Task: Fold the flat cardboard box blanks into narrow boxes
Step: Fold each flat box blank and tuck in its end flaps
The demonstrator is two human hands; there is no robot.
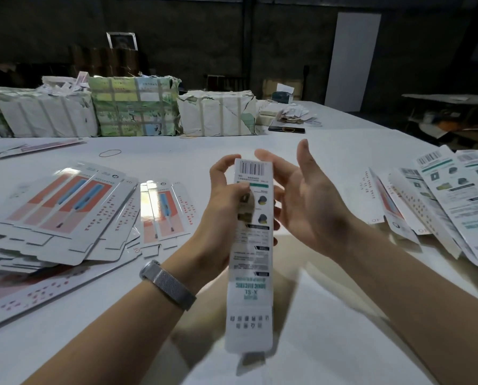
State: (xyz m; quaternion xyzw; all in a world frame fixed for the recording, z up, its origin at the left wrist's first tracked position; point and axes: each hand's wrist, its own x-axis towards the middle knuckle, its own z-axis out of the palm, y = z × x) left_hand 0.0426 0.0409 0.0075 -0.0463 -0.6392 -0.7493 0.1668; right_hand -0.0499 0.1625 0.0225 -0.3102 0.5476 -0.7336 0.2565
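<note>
Head view: you have one narrow box [251, 245] in the air above the white counter [329, 343], standing roughly on end with its barcode end away from you and its open flap end toward you. It looks like thin glossy card, so expect it to be light, springy along the creases and a little slick; it will likely crush or bow if squeezed mid-panel. Take it along the long folded edges, near the end you are closing.

Your left hand [226, 201] makes the grip: fingers and thumb curled round the box's upper part, just below the barcode. Your right hand [301, 195] is spread wide, palm facing the box; whether its lower fingers touch the far side is hidden.

Left of the box lies a heap of flat blanks with orange panels [65, 212]; right of it, another spread of blanks with green print [454, 201]. Beyond the box stand taped bundles [135, 107], with a rubber band [110, 153] lying between.
</note>
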